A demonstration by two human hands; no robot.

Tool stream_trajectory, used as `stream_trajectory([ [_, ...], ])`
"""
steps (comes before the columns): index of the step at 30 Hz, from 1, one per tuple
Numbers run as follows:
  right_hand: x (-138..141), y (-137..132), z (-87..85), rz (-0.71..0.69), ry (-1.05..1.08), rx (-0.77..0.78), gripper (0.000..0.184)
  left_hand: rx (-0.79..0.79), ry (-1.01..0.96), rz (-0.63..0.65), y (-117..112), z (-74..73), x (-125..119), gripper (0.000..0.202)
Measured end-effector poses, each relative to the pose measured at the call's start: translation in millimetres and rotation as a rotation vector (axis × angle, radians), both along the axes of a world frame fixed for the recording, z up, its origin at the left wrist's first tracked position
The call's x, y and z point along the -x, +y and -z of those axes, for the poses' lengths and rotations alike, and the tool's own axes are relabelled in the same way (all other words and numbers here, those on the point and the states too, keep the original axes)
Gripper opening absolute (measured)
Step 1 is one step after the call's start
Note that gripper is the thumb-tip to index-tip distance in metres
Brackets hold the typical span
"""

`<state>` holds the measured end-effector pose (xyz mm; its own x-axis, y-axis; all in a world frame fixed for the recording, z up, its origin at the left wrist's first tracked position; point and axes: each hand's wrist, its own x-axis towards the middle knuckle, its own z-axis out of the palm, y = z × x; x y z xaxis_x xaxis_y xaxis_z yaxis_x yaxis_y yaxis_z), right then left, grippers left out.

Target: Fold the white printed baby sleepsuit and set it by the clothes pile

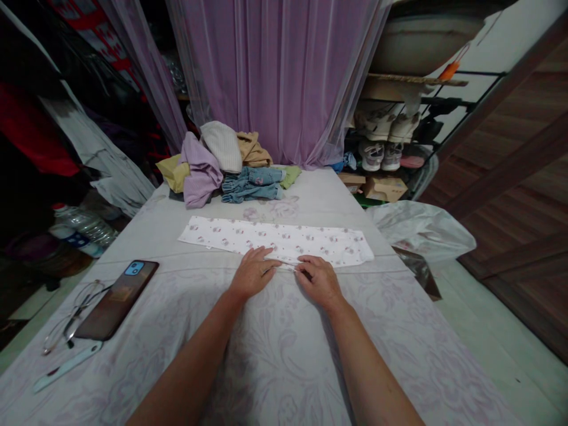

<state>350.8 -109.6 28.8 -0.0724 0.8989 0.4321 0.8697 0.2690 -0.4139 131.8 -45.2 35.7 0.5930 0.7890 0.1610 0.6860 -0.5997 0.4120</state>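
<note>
A white printed garment (306, 234), folded into a long flat strip, lies crosswise on the cloth-covered surface. At its near edge, around the middle, my left hand (252, 272) rests with fingers on the fabric and the thumb drawn in towards them, pinching the edge. Just to the right, my right hand (320, 280) has thumb and fingertips closed on the same edge. Between the hands a small bit of fabric is gathered up. Which kind of garment it is cannot be made out from the fold.
Crumpled clothes, among them denim (252, 184) and a lilac piece (199, 171), lie heaped at the far end. On the left are a phone (119, 299), eyeglasses (80, 307) and a pale slim tool (66, 367). A shoe rack (381, 127) stands beyond the right edge.
</note>
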Motion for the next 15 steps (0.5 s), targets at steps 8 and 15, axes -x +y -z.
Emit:
stream_trajectory([
  [8,-3.9,3.1,6.7,-0.019,-0.012,-0.016,0.019,0.061,-0.040,-0.140,-5.9,-6.6,-20.7,0.018],
  [15,-4.2,6.5,5.1,-0.032,0.057,-0.037,0.018,0.025,-0.069,-0.161,-9.2,-6.4,-28.2,0.014],
])
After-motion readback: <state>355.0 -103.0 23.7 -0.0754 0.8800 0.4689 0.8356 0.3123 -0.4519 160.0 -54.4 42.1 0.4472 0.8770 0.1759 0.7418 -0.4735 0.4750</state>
